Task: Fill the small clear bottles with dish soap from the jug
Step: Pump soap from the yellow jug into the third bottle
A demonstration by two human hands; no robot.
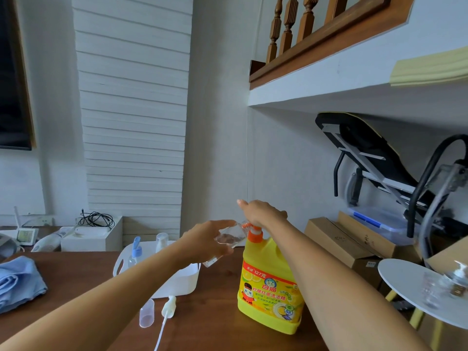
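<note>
My left hand (202,239) is wrapped round the small clear bottle (229,239), tipping it so its open mouth sits right at the spout of the orange-and-white pump (254,233). My right hand (263,214) lies palm-down on top of that pump, one digit sticking out; the other fingers are hidden behind my knuckles, so I can't tell whether they curl round the head. The hands are almost touching, bottle between them. Directly below my right hand stands the yellow jug (268,287), upright on the worktop (76,269). This is the filling step, I reckon, and the trick is slow, full presses straight down so the jug doesn't rock, with the bottle's narrow mouth held tight under the nozzle so soap goes in rather than down the label. Something glints inside the bottle, but I can't judge how full it is, so I should check before each stroke. Under my left forearm sits a white basket (182,277) holding a blue-capped bottle (135,252); nearer me lie a clear cap (147,314) and a white spray head (168,306) with its tube. Far left of my left arm is a blue cloth (17,282), handy for drips.
</note>
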